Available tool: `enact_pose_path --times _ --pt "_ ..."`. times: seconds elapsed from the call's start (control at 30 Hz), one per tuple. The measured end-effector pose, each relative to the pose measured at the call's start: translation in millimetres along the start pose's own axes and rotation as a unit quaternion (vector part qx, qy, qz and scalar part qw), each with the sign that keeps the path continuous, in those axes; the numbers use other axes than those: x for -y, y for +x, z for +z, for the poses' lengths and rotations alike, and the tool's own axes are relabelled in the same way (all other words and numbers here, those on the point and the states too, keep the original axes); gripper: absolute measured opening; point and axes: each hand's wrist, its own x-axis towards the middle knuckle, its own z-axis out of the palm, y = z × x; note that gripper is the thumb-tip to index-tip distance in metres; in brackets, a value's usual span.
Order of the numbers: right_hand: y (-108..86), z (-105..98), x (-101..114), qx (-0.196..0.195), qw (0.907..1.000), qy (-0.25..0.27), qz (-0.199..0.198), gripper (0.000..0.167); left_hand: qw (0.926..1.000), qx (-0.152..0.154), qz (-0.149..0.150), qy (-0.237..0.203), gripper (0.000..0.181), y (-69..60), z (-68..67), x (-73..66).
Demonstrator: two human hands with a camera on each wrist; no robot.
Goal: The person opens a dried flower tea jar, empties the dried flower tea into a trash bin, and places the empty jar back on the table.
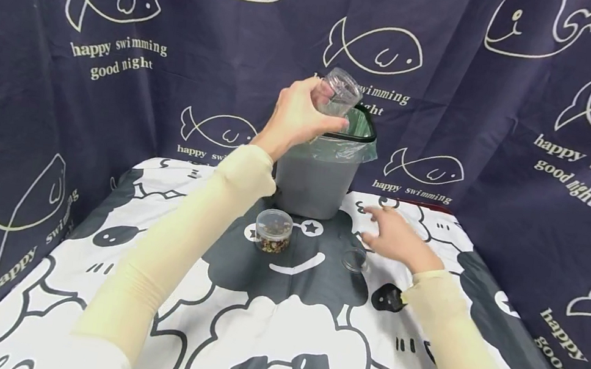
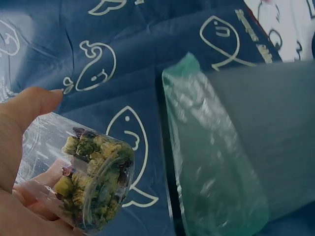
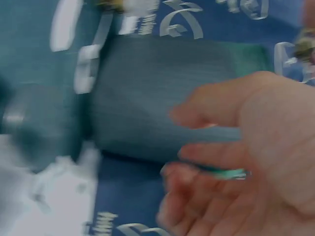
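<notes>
Head view: illumination is diffuse and even. The table with its white, cartoon-print cloth (image 1: 266,332) reads bright; the navy fabric curtain (image 1: 224,46) reads dark, with soft shading along its folds. Wide-angle stretching is visible toward the edges.

Left wrist view: exposure is moderate, with a bluish cast. Specular highlights mark the clear cylindrical plastic jar (image 2: 83,167) and the translucent green plastic liner (image 2: 206,157).

Right wrist view: blur softens the right fingers (image 3: 202,108) and grey plastic bin (image 3: 157,93); the lower-left white area is pale and smeared.
</notes>
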Motion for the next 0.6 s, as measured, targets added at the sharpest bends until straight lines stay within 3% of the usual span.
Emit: enact_pose_path --times 0.1,0.23,0.4,0.6 --pt "9.1 -37.2 19.9 -0.103 0.9915 0.002 -0.08 0.048 0.9995 0.005 0.001 0.03 0.057 12.4 -5.4 -6.4" --pt "28.0 -83.5 50.7 -0.218 0.9642 0.004 -0.152 0.04 0.9967 0.005 0.012 0.08 0.054 30.5 -10.1 -13.3" --pt "54.4 -122.9 79.6 -0.285 0.9392 0.003 -0.192 0.039 0.9911 0.022 0.023 0.129 0.052 45.7 -7.2 -16.3" --pt "88.9 -147.4 96.8 -0.333 0.9166 -0.036 -0.218 0.046 0.9855 0.03 0.036 0.163 0.051 59.7 0.3 -15.0"
